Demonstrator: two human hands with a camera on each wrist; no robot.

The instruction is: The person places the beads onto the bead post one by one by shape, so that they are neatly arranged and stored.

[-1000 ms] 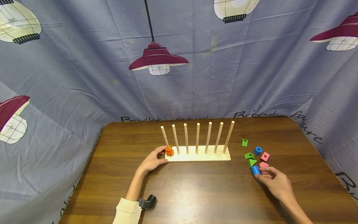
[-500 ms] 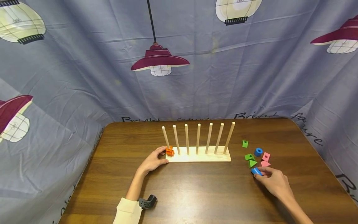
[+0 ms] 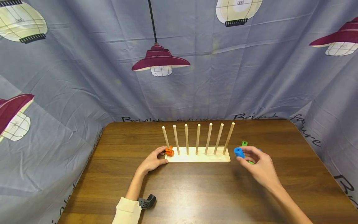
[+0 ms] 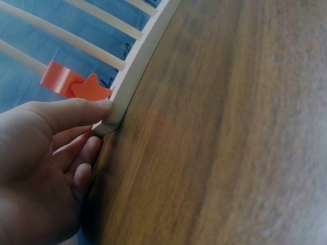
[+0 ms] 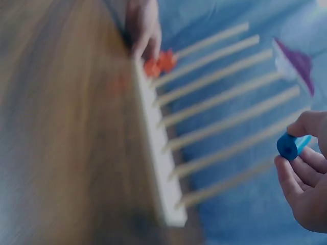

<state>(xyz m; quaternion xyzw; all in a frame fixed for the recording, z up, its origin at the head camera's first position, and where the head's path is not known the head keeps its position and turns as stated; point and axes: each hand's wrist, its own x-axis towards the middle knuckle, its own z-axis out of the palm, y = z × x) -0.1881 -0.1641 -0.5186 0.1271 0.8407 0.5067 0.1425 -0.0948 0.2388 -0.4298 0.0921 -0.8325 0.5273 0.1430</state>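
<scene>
Between the thumb and fingers of my right hand [image 3: 260,165] is a blue cylinder bead [image 3: 239,152] with a hole through it, raised off the table and tilted. The right wrist view shows the same blue bead [image 5: 291,146] pinched at its side. My left hand [image 3: 152,159] grips the left end of a pale wooden peg board [image 3: 201,158], which has a row of several upright rods. In the left wrist view, the thumb lies along the edge of the base [image 4: 122,97]. Two orange pieces, one a star [image 4: 92,88], sit on the leftmost rod [image 3: 165,137].
A green block [image 3: 244,143] lies behind my right hand. Other green and blue pieces show partly behind that hand, mostly hidden. A dark strap device [image 3: 147,202] is on the left wrist. Behind the brown table [image 3: 195,193] hangs a grey-blue curtain with printed lamps.
My right hand has lifted the blue cylinder bead off the table and carried it left and away from me, towards the peg board. My left hand has stayed in place.
</scene>
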